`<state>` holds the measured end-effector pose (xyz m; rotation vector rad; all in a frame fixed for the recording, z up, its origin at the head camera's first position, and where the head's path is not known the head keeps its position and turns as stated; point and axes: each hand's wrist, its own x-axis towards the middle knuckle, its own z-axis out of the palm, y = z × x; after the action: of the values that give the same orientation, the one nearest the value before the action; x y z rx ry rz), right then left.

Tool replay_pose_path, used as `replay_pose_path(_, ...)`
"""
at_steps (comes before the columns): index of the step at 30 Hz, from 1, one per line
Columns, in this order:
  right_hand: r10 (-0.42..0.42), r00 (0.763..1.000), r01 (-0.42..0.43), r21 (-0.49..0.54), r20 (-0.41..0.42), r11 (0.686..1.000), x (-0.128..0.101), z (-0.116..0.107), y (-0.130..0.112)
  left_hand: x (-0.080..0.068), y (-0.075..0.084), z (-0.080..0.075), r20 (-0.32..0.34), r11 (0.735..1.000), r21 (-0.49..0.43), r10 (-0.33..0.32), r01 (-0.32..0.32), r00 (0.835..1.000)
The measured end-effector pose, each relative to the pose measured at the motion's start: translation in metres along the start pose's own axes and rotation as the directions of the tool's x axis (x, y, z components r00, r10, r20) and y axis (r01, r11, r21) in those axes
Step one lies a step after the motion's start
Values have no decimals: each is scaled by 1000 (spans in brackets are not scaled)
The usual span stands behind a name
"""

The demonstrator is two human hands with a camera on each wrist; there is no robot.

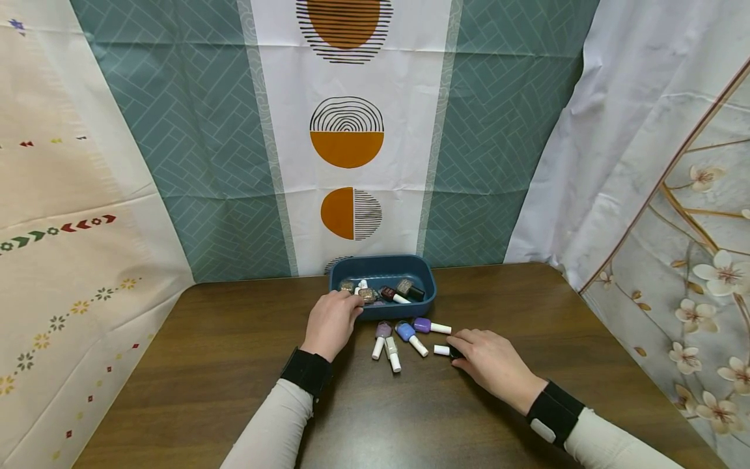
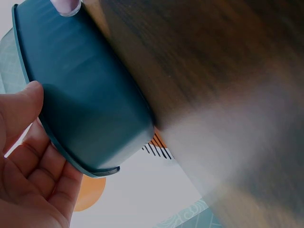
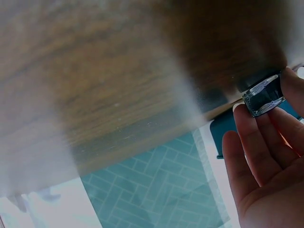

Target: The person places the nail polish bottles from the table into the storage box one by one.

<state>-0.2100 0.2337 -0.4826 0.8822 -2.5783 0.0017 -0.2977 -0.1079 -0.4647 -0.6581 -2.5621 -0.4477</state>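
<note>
My left hand (image 1: 333, 324) grips the front rim of a dark blue plastic bin (image 1: 383, 314) near its left end. In the left wrist view, the thumb (image 2: 31, 97) lies against the outside while the other fingers pass behind the rim. My right hand (image 1: 492, 361) pinches a dark nail polish bottle (image 3: 263, 96) with a white cap (image 1: 441, 350), low over the table. Between the hands lie a violet bottle (image 1: 422, 324), a blue bottle (image 1: 405, 331), a mauve bottle (image 1: 383, 329) and a pale bottle (image 1: 390, 346), all white-capped.
Several nail polish bottles lie inside the bin, among them a dark red one (image 1: 388, 293) and a glittery one with a black cap (image 1: 405, 286). The brown wooden table (image 1: 234, 345) reaches back to a patterned curtain (image 1: 222, 163). Fabric also hangs at both sides.
</note>
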Motion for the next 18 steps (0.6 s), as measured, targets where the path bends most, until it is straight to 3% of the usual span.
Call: replay_pose_path(18, 5, 1000, -5, 21, 3, 1000, 3, -7, -2, 0, 1, -1, 15, 1000, -3, -17, 17, 1000)
